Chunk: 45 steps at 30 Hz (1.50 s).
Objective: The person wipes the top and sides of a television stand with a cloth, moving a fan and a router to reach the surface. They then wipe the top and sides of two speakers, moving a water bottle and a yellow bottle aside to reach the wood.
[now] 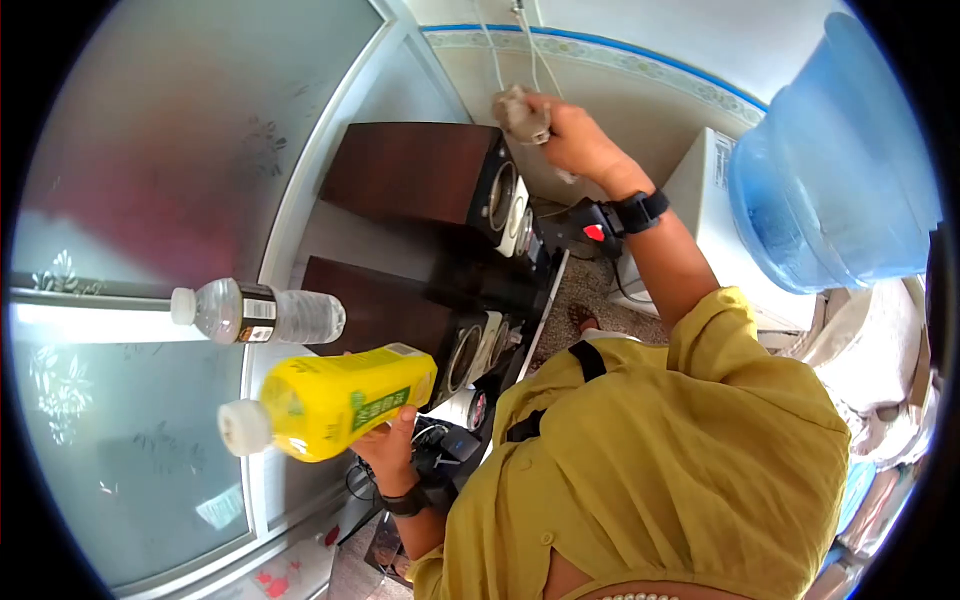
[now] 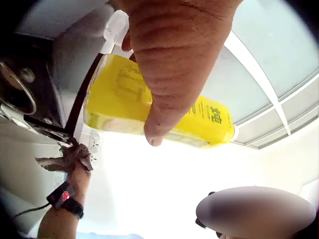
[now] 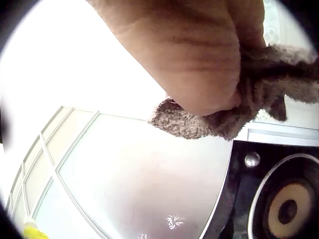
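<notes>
My left hand (image 1: 388, 440) grips a yellow-labelled drink bottle (image 1: 350, 395) with a white cap, thumb across its side in the left wrist view. Beside it is a clear plastic bottle (image 1: 268, 312) with a white cap and a dark label, its base overlapping the nearer speaker (image 1: 385, 300). Raised beyond the farther speaker (image 1: 410, 170), my right hand (image 1: 580, 145) holds a crumpled grey-brown cloth (image 1: 520, 115). In the right wrist view, folds of the cloth (image 3: 184, 122) hang out below the hand, near a speaker cone (image 3: 289, 209).
Frosted glass panels (image 1: 150, 180) line the left side. White cords (image 1: 530, 50) hang down the wall. At right, a large blue water jug (image 1: 840, 170) stands over a white appliance (image 1: 690, 200). Black cables and small devices (image 1: 450, 450) lie below the nearer speaker.
</notes>
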### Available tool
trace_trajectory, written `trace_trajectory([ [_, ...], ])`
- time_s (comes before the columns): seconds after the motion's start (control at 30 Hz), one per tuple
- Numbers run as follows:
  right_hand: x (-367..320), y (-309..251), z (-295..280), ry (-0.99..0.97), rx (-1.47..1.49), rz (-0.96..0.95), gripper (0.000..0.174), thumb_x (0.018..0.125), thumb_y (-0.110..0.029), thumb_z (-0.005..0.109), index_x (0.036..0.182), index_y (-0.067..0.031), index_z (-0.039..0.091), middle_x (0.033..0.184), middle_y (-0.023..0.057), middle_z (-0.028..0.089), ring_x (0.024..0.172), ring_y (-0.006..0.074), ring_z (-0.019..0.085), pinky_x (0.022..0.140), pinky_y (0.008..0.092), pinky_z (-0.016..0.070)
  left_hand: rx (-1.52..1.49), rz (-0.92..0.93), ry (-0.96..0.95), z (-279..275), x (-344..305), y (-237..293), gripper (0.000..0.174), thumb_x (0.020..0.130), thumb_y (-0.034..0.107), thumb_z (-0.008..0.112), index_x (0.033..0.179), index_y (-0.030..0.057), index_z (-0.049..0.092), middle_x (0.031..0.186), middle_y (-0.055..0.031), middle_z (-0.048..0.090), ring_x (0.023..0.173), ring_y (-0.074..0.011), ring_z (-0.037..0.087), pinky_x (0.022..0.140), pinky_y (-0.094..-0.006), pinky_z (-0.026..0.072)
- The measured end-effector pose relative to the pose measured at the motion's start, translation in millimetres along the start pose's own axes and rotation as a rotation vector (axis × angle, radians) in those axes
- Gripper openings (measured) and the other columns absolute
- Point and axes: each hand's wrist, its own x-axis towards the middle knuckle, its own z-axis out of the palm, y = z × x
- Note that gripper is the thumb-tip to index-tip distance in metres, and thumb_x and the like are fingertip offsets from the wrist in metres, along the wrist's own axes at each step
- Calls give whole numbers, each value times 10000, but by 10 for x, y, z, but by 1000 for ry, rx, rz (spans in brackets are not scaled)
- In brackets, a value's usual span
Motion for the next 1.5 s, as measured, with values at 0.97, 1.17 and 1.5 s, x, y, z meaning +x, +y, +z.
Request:
trace_trajectory([
  [0.97, 499, 228, 195, -338, 609, -107, 413, 858, -11, 645, 1263, -10, 564, 1114, 82, 663, 1031, 136, 583, 910, 290, 463, 240, -166, -75, 1575, 1911, 33, 702, 754, 205, 829, 1279, -59, 446, 1258, -188, 558, 1151, -246, 551, 990, -347, 422],
  [1.17, 672, 172, 270, -431, 578, -114, 414, 855, -2, 639, 1262, -9, 564, 1156, 92, 657, 1057, 142, 581, 951, 293, 446, 342, -422, 16, 1386, 1565, -92, 735, 804, 260, 756, 1344, -94, 404, 1421, -268, 433, 1313, -332, 446, 1058, -378, 365],
  [1.5, 1397, 91, 552, -722, 456, -253, 373, 841, -102, 680, 1202, -39, 612, 1032, 111, 691, 935, 163, 613, 882, 299, 471, 820, 220, -698, 1370, 1173, 538, 538, 888, 103, 592, 1366, -66, 414, 1413, -265, 419, 1301, -426, 415, 1078, -422, 365],
])
